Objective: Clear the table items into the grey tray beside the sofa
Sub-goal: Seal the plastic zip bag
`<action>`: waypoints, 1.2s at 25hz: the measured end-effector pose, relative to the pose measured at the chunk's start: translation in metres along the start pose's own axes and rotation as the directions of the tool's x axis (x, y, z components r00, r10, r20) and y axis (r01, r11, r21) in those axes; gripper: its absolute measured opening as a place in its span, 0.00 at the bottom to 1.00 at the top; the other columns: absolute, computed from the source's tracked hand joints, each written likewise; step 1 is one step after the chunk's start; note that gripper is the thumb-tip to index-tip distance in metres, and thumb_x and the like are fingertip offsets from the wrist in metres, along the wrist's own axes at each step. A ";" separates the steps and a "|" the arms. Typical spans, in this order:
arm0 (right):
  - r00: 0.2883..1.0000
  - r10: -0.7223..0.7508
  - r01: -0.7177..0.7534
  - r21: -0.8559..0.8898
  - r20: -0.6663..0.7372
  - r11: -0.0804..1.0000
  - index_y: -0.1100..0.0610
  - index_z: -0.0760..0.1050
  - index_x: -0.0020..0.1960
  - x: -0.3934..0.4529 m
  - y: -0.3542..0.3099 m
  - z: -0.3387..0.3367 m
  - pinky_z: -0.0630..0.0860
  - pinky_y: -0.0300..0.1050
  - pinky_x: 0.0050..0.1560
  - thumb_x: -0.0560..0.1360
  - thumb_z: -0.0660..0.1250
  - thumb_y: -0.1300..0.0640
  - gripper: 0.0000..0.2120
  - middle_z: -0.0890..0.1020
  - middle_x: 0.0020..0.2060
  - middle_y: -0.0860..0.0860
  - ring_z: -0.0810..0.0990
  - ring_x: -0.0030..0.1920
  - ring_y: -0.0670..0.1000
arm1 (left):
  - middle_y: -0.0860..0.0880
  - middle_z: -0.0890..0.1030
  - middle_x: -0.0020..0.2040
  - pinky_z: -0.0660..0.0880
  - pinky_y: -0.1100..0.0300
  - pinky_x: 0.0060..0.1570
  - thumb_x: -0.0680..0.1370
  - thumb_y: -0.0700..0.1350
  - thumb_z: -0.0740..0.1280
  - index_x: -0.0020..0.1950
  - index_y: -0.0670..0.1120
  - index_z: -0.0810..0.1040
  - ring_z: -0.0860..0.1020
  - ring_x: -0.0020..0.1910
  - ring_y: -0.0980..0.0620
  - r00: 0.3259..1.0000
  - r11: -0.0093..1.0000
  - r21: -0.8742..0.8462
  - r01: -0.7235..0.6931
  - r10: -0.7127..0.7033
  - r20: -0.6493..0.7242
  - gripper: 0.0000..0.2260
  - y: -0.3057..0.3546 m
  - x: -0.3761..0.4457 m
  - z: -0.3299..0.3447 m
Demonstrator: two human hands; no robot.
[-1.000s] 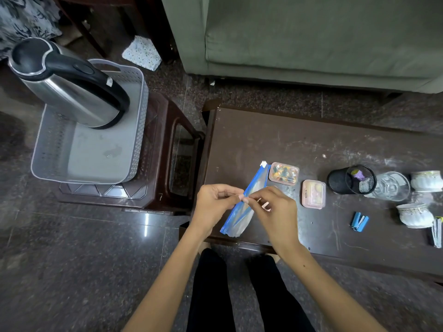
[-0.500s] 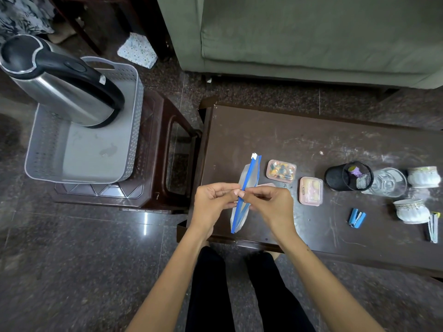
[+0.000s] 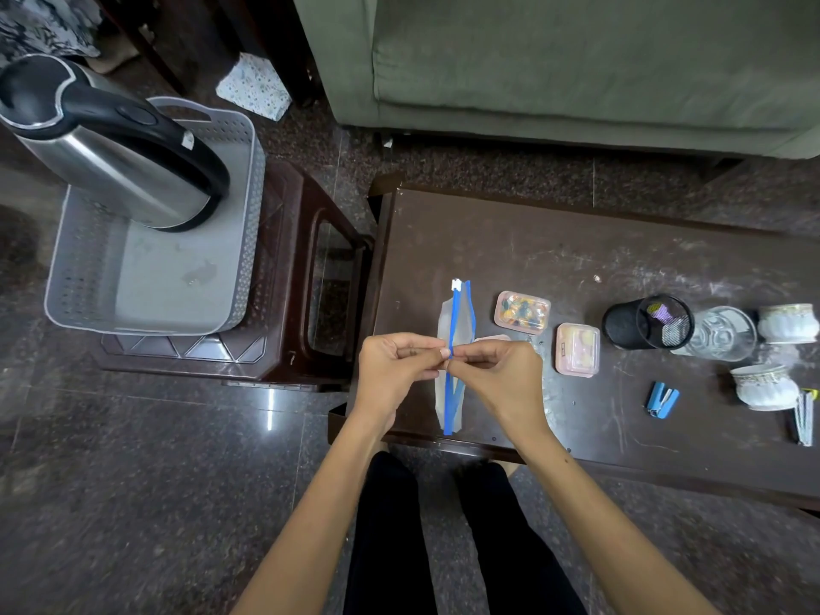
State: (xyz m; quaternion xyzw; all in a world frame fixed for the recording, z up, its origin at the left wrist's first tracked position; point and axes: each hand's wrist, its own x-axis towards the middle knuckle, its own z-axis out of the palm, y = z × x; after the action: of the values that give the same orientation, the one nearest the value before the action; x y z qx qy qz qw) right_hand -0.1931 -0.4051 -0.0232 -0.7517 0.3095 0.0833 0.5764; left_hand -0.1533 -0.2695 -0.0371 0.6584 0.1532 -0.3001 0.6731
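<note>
A clear zip pouch (image 3: 457,321) with a blue zip strip stands on edge over the left end of the dark table (image 3: 554,259). My left hand (image 3: 395,370) and my right hand (image 3: 501,379) both pinch its blue top edge at the middle, fingertips meeting. The strip is parted a little above my fingers, with a white slider at the far end. The grey tray (image 3: 75,277) rests on a brown stool at the left, with a steel kettle (image 3: 111,144) standing in its far part.
On the table to the right lie two pink lidded boxes (image 3: 522,312), (image 3: 577,349), a black mesh cup (image 3: 645,321), a glass (image 3: 721,332), two white cups (image 3: 787,324), a blue stapler (image 3: 661,399) and clips. A green sofa (image 3: 577,59) stands beyond. The brown stool (image 3: 306,277) sits between tray and table.
The pouch has turned from slanted to nearly straight away from me, standing more on edge. Both hands stayed pinched on its blue strip.
</note>
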 end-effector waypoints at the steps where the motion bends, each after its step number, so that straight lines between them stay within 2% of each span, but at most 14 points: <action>1: 1.000 -0.002 0.002 -0.001 0.006 1.000 0.62 0.84 0.45 0.000 0.001 0.000 0.81 0.40 0.44 0.66 0.75 0.64 0.08 0.86 0.38 0.56 0.85 0.39 0.49 | 0.43 0.86 0.38 0.81 0.62 0.39 0.71 0.36 0.74 0.44 0.39 0.84 0.85 0.39 0.50 1.000 1.000 0.007 -0.001 0.001 -0.013 0.04 -0.001 0.000 0.001; 7: 0.992 0.022 -0.031 0.075 0.128 0.997 0.61 0.84 0.48 0.002 0.004 -0.010 0.82 0.48 0.43 0.70 0.73 0.61 0.07 0.86 0.39 0.57 0.85 0.42 0.54 | 0.42 0.86 0.40 0.81 0.61 0.39 0.70 0.38 0.74 0.47 0.39 0.84 0.85 0.41 0.48 0.999 1.000 -0.013 -0.020 0.019 -0.026 0.07 -0.006 -0.004 -0.001; 12: 0.984 -0.021 0.016 0.025 0.178 1.000 0.63 0.84 0.49 0.003 0.006 -0.008 0.82 0.43 0.43 0.72 0.71 0.65 0.06 0.86 0.41 0.58 0.85 0.40 0.52 | 0.41 0.86 0.39 0.81 0.60 0.40 0.69 0.39 0.76 0.47 0.40 0.85 0.85 0.40 0.47 0.999 1.000 0.011 -0.019 0.019 -0.045 0.08 -0.009 -0.004 -0.001; 16: 0.982 -0.036 0.034 0.017 0.186 0.999 0.63 0.83 0.49 0.005 0.008 -0.008 0.82 0.45 0.43 0.72 0.70 0.66 0.07 0.86 0.41 0.59 0.85 0.41 0.53 | 0.42 0.86 0.38 0.80 0.62 0.39 0.70 0.39 0.75 0.46 0.41 0.85 0.85 0.39 0.46 0.998 0.999 0.022 -0.028 0.030 -0.061 0.06 -0.009 -0.002 -0.002; 22: 0.981 0.002 -0.005 0.014 0.192 1.000 0.63 0.83 0.49 0.004 0.008 -0.008 0.82 0.42 0.41 0.72 0.70 0.66 0.07 0.86 0.41 0.58 0.84 0.42 0.55 | 0.42 0.86 0.38 0.81 0.61 0.41 0.71 0.37 0.73 0.45 0.41 0.85 0.85 0.39 0.46 0.997 0.999 0.038 -0.027 0.030 -0.073 0.04 -0.012 -0.004 -0.001; 26: 0.983 0.031 -0.028 -0.019 0.183 0.999 0.63 0.84 0.47 0.007 0.006 -0.008 0.83 0.48 0.44 0.71 0.71 0.65 0.06 0.86 0.40 0.58 0.85 0.42 0.56 | 0.44 0.86 0.39 0.81 0.62 0.40 0.71 0.38 0.73 0.46 0.42 0.85 0.85 0.39 0.48 0.998 0.999 0.041 -0.030 0.032 -0.058 0.05 -0.011 -0.006 -0.001; 30: 0.986 0.005 0.012 -0.101 0.166 0.995 0.62 0.85 0.42 0.009 0.004 -0.008 0.83 0.52 0.43 0.68 0.72 0.65 0.04 0.85 0.35 0.58 0.84 0.36 0.56 | 0.44 0.86 0.39 0.81 0.63 0.39 0.71 0.40 0.74 0.46 0.42 0.85 0.85 0.40 0.48 1.000 0.999 0.036 -0.026 0.027 -0.012 0.05 -0.010 -0.008 -0.001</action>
State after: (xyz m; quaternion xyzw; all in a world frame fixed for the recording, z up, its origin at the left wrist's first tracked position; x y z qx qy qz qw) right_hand -0.1904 -0.4159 -0.0287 -0.7710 0.2544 0.1603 0.5614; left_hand -0.1657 -0.2658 -0.0404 0.6743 0.1434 -0.2897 0.6639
